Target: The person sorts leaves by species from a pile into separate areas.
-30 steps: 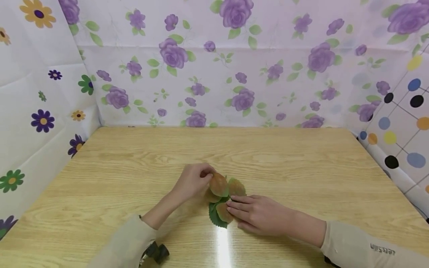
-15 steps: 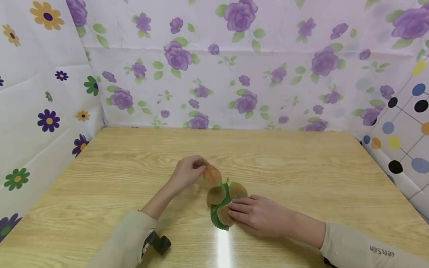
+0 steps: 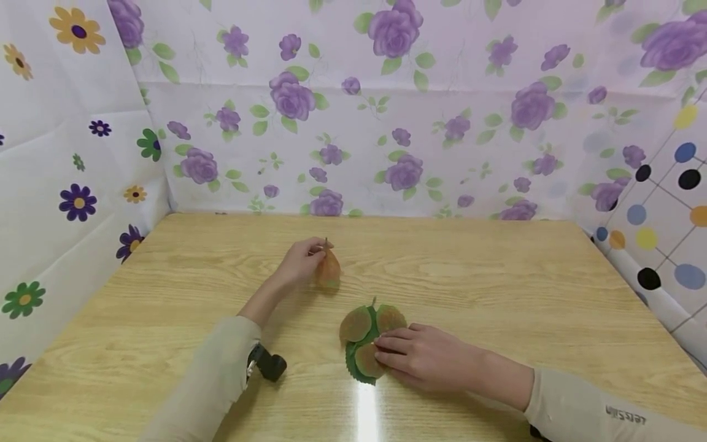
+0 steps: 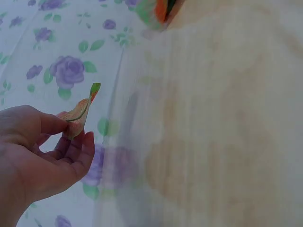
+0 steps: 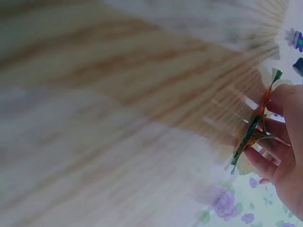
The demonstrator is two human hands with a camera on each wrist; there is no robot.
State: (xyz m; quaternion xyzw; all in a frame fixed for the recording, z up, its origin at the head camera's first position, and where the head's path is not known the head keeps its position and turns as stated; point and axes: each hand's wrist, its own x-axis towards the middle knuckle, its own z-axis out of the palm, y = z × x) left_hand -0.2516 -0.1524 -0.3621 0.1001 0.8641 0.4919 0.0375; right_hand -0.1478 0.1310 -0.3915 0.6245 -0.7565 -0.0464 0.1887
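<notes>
One orange leaf point(image 3: 329, 269) pinched in the grip of your left hand point(image 3: 301, 261); three mottled leaves point(image 3: 356, 324) clustered on the worktop point(image 3: 469, 264), your right hand point(image 3: 417, 357) touching them, fingers straight.

Single leaf point(image 3: 329, 271) is orange, green at the end. Leaf cluster point(image 3: 356, 324) is orange-brown edged green, over dark green. Table point(image 3: 469, 270): yellow wood grain. Back cloth point(image 3: 353, 135): white, purple roses. Left cloth point(image 3: 38, 135): white, multicoloured daisies. Right cloth point(image 3: 668, 202): coloured dots on white. Sleeves point(image 3: 212, 362): beige.
</notes>
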